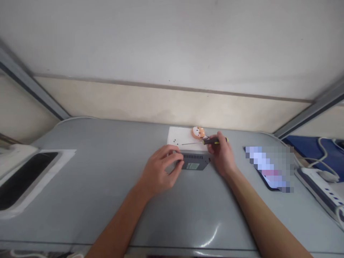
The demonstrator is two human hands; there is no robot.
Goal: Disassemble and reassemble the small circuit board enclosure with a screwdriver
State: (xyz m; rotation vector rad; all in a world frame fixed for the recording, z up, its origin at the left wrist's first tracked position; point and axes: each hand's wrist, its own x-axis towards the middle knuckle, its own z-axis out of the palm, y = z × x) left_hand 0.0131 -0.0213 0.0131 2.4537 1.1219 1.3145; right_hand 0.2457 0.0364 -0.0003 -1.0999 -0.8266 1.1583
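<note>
A small dark grey box [195, 162] with a pale label lies on the grey table [107, 186]. My left hand [160, 169] grips its left end, fingers curled round it. My right hand [221, 152] is at the box's right end and holds a black-and-yellow screwdriver [212, 141], whose thin shaft points left over a white sheet [178, 136]. A few tiny dark screws lie on that sheet. An orange cartoon-animal figure [198, 132] sits at the sheet's far right corner.
A phone [268, 168] lies right of the box. A white power strip [319, 188] with cables is at the far right. A dark tablet-like slab [24, 177] on white wrapping lies at the left. A wall stands behind the table.
</note>
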